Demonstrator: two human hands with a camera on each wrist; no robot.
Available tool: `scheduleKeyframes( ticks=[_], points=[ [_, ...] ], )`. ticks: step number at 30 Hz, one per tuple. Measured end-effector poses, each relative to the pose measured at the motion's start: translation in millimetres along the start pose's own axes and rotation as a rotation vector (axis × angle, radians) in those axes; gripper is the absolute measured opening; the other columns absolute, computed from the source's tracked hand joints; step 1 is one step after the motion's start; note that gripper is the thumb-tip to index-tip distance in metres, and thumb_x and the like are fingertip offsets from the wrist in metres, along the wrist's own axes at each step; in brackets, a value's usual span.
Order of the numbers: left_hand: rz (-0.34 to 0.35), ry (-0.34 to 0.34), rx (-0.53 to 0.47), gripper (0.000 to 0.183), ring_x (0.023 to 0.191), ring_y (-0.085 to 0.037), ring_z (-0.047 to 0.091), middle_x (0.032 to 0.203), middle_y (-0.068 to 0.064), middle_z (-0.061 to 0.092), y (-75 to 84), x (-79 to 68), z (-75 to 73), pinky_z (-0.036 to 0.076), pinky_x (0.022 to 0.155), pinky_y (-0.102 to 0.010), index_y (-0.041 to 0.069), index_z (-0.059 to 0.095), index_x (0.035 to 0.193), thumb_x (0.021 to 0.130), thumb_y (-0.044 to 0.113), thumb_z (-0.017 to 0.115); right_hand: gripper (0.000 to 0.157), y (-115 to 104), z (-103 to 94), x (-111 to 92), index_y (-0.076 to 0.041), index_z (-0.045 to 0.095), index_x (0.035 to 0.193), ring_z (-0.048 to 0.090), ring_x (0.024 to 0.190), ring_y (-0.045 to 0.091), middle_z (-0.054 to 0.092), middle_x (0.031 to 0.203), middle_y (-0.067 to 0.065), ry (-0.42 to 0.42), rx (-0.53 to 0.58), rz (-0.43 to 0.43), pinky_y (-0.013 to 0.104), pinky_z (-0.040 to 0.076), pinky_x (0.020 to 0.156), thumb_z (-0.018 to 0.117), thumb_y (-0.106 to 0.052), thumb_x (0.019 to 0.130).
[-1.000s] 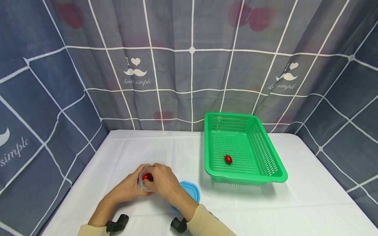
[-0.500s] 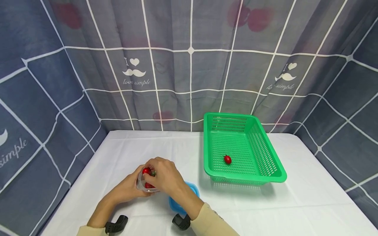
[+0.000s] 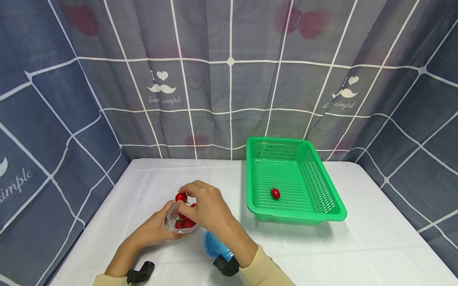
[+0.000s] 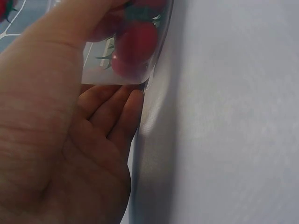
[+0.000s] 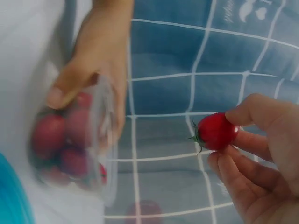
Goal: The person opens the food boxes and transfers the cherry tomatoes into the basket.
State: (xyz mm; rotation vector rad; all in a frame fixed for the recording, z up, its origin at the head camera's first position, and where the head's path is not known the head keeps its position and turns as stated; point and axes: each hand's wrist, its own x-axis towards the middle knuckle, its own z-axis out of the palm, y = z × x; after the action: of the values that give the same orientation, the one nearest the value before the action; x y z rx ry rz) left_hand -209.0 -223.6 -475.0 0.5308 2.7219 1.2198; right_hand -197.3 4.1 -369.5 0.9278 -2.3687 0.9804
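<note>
The left hand (image 3: 154,229) is gripping the tub (image 3: 171,219); the right hand (image 3: 211,204) is pinching 1 tomato (image 5: 217,132), apparently unpacking, next probably needing carrying right to the basket (image 3: 297,180).

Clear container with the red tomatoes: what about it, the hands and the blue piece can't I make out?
Tomatoes in the clear container: count unsure; head view, they overlap and the right hand covers part; right wrist view, blurred.
Blue piece: head view, partly hidden by the right arm.
Left hand: left wrist view, thumb tip cut off by the top edge.
</note>
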Motion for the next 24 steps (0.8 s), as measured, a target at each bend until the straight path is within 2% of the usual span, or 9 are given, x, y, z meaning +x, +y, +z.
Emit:
scheduleKeyframes(
  ticks=[9,14,20,24],
  points=[
    [0.021,0.031,0.051,0.096,0.135,-0.037,0.054,0.142,-0.008,0.061,0.3,1.1,1.0,0.042,0.108,-0.065,0.017,0.043,0.146,0.069,0.039,0.096,0.013,3.4,-34.7,1.8,-0.013,0.078,0.102,0.069,0.087,0.010,0.074,0.097,-0.004,0.142,0.051,-0.033,0.023,0.058,0.080,0.075,-0.012,0.089],
    [0.029,0.036,0.051,0.098,0.137,-0.038,0.052,0.143,-0.008,0.060,0.1,1.2,1.8,0.040,0.109,-0.066,0.016,0.043,0.145,0.067,0.041,0.097,0.013,12.1,-54.7,2.2,-0.014,0.078,0.102,0.069,0.087,0.010,0.074,0.097,-0.004,0.218,0.047,-0.014,0.025,0.058,0.081,0.076,-0.013,0.089],
    [0.041,0.038,0.050,0.098,0.136,-0.036,0.053,0.142,-0.005,0.061,-0.6,0.6,1.9,0.040,0.109,-0.064,0.016,0.044,0.145,0.067,0.043,0.097,0.014,27.4,-77.2,0.5,-0.012,0.080,0.103,0.072,0.088,0.012,0.075,0.098,-0.002,0.270,0.055,0.033,0.031,0.060,0.083,0.077,-0.013,0.090],
    [0.040,0.035,0.053,0.098,0.137,-0.037,0.052,0.142,-0.005,0.061,-0.1,0.7,1.6,0.040,0.109,-0.065,0.017,0.043,0.145,0.068,0.043,0.096,0.017,38.1,-92.2,-3.0,-0.012,0.080,0.106,0.074,0.091,0.016,0.075,0.101,0.000,0.295,0.082,0.114,0.037,0.061,0.084,0.078,-0.012,0.089]
  ],
)
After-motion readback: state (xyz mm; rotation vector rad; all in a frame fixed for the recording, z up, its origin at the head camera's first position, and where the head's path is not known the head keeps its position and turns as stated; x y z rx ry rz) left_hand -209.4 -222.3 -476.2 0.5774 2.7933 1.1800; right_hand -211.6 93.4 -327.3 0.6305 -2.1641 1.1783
